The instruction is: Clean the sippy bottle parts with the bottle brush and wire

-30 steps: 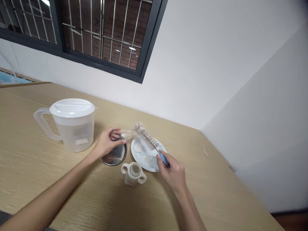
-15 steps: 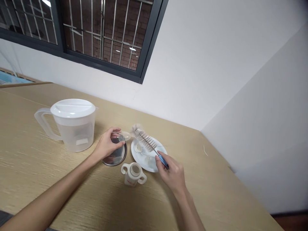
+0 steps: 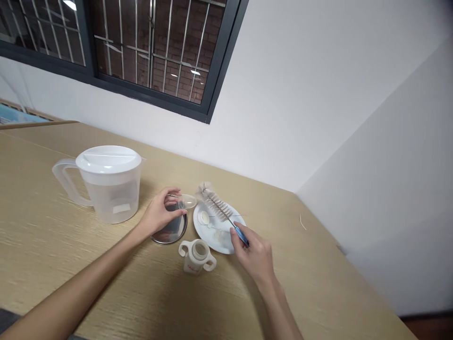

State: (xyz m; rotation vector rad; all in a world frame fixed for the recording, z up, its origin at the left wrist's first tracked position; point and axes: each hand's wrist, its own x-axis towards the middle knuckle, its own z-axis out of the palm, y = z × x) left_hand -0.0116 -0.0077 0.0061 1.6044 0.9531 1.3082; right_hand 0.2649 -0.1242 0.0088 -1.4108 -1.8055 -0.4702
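In my left hand [image 3: 161, 213] is a clear, dome-shaped plastic cap [image 3: 189, 202], pinched between thumb and fingers above a round metal tray [image 3: 175, 230]. My right hand [image 3: 255, 252] grips the blue handle of a bottle brush [image 3: 217, 206]. Its white bristles point up and left over a white plate [image 3: 223, 247], apart from the cap. On the plate lie a small white ring [image 3: 204, 217] and other small pieces that are hard to make out. A two-handled baby bottle [image 3: 197, 259] stands upright and uncapped in front of the plate.
A lidded, translucent jug [image 3: 111, 191] with liquid in it stands at the left of the wooden table [image 3: 141, 293]. A thin pale strip [image 3: 303, 222] lies to the right. Behind the table rise a white wall [image 3: 255, 132] and a barred window [image 3: 152, 52].
Almost nothing differs. The brush head and the clear cap have shifted very slightly to the right, along with a slight shift of the whole view. Both hands keep their holds.
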